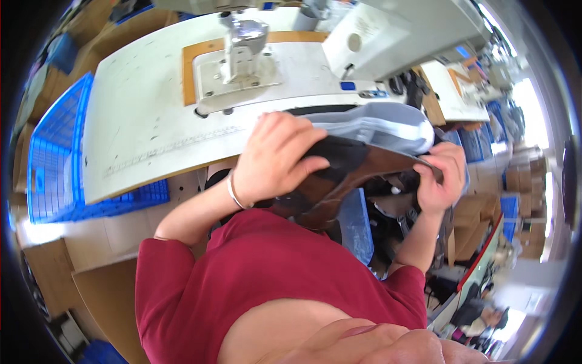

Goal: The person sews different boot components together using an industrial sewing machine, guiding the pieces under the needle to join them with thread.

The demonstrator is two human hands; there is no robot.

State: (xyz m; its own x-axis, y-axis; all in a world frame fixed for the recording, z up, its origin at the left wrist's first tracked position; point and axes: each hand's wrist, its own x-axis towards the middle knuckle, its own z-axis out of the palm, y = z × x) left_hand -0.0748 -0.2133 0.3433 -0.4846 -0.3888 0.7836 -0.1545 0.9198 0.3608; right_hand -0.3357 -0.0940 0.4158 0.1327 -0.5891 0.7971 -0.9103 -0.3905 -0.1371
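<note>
Both hands grasp a floppy brown-and-grey piece (381, 161) at the near edge of the white table (136, 100), right of its middle; the grey side lies toward the table, and the brown side faces the person's body. The left hand (274, 156) pinches its left end between thumb and fingers, a silver bracelet (233, 190) around that wrist. The right hand (444, 177) pinches its right end the same way. Ruler markings (173, 148) run along the table's near edge, toward the near left corner. A metal plate (242, 82) is set into the surface near the far edge, and a blue crate (56, 155) stands beside the left edge.
</note>
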